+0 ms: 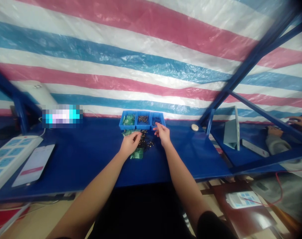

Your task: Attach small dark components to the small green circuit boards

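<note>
My left hand (130, 144) is closed, its thumb and fingertips pinched together over a pile of small dark and brass-coloured parts (142, 141). What the pinch holds, if anything, is too small to make out. My right hand (163, 135) is at the front edge of the right blue bin (162, 114), fingers apart, with nothing visible in them. Dark pieces lie inside that bin. The middle blue bin (143, 127) contains small metallic parts, and green, shiny flat pieces fill the left blue bin (127, 127). Another green piece (137, 153) lies on the table below my left hand.
On the blue table (91, 152), a phone (34, 165) and a white power strip (15, 156) lie at left. A round whitish object (194, 127) sits at right, near the blue frame (223, 94). Beyond it are a propped tablet (232, 131) and another person's sleeve (277, 146).
</note>
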